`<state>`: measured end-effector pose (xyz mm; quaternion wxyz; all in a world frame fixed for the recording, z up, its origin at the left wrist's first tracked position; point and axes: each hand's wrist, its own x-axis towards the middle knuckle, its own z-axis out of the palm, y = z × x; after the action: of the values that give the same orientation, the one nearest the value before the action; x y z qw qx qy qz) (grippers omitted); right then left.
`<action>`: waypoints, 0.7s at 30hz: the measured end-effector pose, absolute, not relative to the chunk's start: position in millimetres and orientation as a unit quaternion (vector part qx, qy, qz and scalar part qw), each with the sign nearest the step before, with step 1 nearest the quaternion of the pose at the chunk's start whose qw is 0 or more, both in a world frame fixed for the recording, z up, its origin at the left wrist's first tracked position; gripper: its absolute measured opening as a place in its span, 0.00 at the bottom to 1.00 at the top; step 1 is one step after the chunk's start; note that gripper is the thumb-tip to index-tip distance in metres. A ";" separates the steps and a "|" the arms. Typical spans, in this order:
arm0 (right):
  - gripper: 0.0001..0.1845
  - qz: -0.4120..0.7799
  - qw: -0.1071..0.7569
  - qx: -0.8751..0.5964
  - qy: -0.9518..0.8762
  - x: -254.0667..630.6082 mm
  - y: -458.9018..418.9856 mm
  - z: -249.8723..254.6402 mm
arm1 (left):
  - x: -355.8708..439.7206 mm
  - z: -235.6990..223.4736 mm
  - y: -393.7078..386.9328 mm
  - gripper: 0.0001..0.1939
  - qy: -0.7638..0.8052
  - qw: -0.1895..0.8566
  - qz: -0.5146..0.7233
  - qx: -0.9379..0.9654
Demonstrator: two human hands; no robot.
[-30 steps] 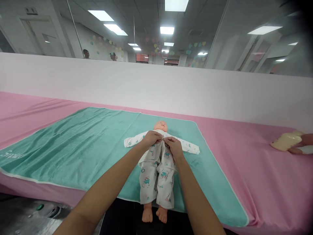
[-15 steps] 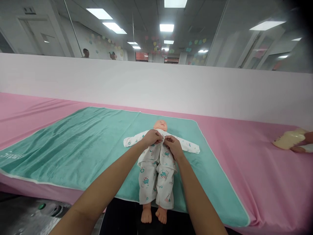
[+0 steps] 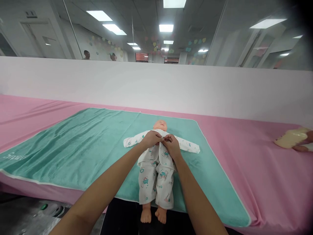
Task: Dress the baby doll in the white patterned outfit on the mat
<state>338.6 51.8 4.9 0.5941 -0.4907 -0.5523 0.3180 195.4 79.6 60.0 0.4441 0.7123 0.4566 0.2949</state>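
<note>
A baby doll lies on its back on a green towel, feet toward me and arms spread wide. It wears white patterned trousers and a matching long-sleeved shirt. At the doll's upper chest, my left hand pinches one front edge of the shirt. My right hand pinches the other edge, its fingertips close against those of the left. Below the hands the shirt front hangs apart. Whatever fastener lies between the fingertips is hidden.
Pink cloth covers the table around the towel. On the right, another person's hand is at a pale yellow doll-like object. A white wall panel with mirrors above stands behind the table. Bottles are at lower left.
My two hands have come closer together at the doll's chest, bringing the shirt edges together. The doll and towel stay where they were.
</note>
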 end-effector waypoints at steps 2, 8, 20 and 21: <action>0.15 0.328 0.599 -0.480 -0.551 338.9 52.6 3.1 | 195.6 58.2 79.2 0.08 0.454 0.417 0.301 0.728; 0.14 0.336 0.599 -0.478 -0.547 340.3 54.4 0.2 | 191.1 57.2 81.1 0.08 0.443 0.407 0.301 0.740; 0.13 0.291 0.570 -0.541 -0.545 335.5 50.0 2.1 | 184.4 59.4 87.8 0.08 0.477 0.466 0.247 0.703; 0.13 0.287 0.566 -0.544 -0.549 334.8 49.2 2.4 | 183.9 60.0 87.6 0.09 0.473 0.472 0.242 0.704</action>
<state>334.8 49.2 2.4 0.5662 -0.5439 -0.5490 0.2866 183.9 87.6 60.0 0.4721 0.7035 0.4728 0.2420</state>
